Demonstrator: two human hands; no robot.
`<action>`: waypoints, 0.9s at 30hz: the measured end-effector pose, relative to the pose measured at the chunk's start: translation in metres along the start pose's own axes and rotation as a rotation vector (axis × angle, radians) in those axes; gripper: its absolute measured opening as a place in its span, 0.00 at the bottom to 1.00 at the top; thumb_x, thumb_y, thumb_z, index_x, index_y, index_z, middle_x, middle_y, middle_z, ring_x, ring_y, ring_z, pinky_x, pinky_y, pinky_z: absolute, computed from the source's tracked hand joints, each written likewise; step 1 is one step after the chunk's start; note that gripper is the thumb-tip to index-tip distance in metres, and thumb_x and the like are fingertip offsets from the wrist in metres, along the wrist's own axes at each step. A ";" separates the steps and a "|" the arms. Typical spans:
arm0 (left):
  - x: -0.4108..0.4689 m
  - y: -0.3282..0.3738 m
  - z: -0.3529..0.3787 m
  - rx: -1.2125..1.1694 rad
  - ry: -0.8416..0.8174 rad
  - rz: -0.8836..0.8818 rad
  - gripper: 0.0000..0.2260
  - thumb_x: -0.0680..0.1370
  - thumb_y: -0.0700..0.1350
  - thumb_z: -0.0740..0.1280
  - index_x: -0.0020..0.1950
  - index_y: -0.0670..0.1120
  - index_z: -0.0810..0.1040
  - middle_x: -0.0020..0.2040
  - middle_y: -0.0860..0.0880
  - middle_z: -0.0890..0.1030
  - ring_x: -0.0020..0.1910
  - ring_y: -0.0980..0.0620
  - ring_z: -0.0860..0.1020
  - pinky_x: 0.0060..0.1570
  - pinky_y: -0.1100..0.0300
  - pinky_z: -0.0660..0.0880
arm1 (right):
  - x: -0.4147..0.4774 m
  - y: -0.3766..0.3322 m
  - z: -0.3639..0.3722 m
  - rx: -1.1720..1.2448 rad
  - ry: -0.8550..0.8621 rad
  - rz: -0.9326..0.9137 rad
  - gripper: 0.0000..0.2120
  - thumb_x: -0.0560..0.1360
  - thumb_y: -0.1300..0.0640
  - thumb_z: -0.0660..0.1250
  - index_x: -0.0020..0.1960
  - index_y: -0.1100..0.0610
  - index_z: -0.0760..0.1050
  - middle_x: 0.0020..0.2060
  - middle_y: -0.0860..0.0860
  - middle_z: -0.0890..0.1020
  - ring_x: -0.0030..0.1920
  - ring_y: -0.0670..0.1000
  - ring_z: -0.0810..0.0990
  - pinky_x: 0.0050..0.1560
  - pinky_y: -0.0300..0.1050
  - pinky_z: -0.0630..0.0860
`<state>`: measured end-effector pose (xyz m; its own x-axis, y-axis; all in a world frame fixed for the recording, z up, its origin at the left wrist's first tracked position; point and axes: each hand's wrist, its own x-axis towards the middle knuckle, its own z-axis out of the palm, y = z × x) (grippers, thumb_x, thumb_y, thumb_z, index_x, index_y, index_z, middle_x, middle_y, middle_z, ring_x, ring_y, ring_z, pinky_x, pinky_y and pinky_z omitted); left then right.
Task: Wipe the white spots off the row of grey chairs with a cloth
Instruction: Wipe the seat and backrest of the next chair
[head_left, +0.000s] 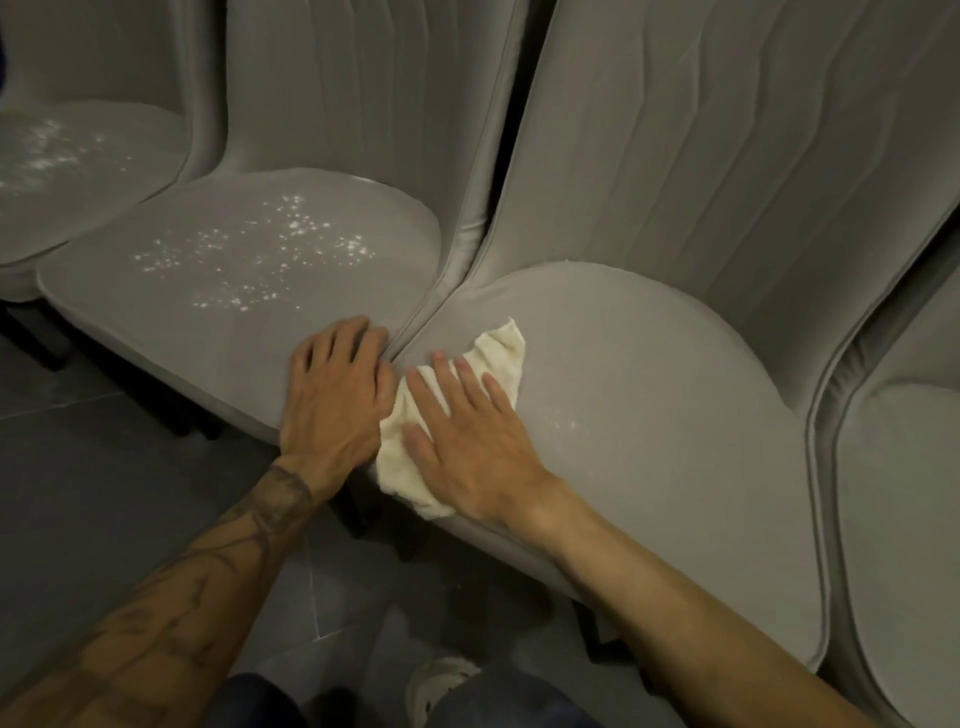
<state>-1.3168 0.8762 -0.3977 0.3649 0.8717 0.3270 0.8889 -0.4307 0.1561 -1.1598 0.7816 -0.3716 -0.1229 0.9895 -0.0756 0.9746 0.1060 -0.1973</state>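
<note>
A row of grey padded chairs stands side by side. My right hand (470, 436) lies flat, fingers straight, pressing a cream cloth (498, 348) onto the left part of the nearest chair seat (649, 395). A faint patch of white specks (566, 426) shows on that seat to the right of the hand. My left hand (335, 395) rests on the front right edge of the neighbouring seat (156, 312), fingers bent over the gap between the two seats. That seat carries many white spots (270, 249). The far left seat (93, 171) is spotted too, with white spots (57, 148).
Another grey chair (909, 519) stands at the right edge. Tall ribbed backrests (727, 156) rise behind the seats. Dark chair legs (176, 415) stand on a dark tiled floor (104, 493). A white shoe (441, 680) and dark trousers show at the bottom.
</note>
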 end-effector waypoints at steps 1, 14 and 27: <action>0.000 0.000 0.001 0.006 0.009 -0.003 0.21 0.83 0.51 0.54 0.70 0.44 0.77 0.73 0.42 0.76 0.71 0.41 0.74 0.69 0.42 0.68 | -0.005 0.015 -0.004 0.019 0.004 0.004 0.29 0.87 0.43 0.46 0.84 0.53 0.48 0.84 0.54 0.48 0.84 0.56 0.47 0.83 0.57 0.46; 0.002 -0.005 0.010 0.002 0.050 -0.002 0.20 0.82 0.52 0.54 0.69 0.47 0.75 0.72 0.44 0.75 0.69 0.42 0.73 0.68 0.42 0.69 | -0.017 0.025 0.001 0.027 0.045 0.201 0.29 0.87 0.44 0.46 0.84 0.56 0.48 0.84 0.57 0.49 0.83 0.60 0.49 0.82 0.60 0.49; 0.002 -0.003 0.012 0.022 0.077 -0.027 0.19 0.82 0.51 0.56 0.68 0.47 0.76 0.71 0.44 0.76 0.68 0.42 0.74 0.66 0.42 0.70 | -0.105 0.056 -0.003 -0.050 0.013 0.322 0.34 0.81 0.41 0.30 0.84 0.52 0.40 0.84 0.54 0.41 0.84 0.57 0.40 0.83 0.56 0.44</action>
<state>-1.3151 0.8820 -0.4090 0.3190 0.8620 0.3940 0.9042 -0.4014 0.1460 -1.0922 0.6839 -0.3713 0.1954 0.9741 -0.1140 0.9711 -0.2084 -0.1166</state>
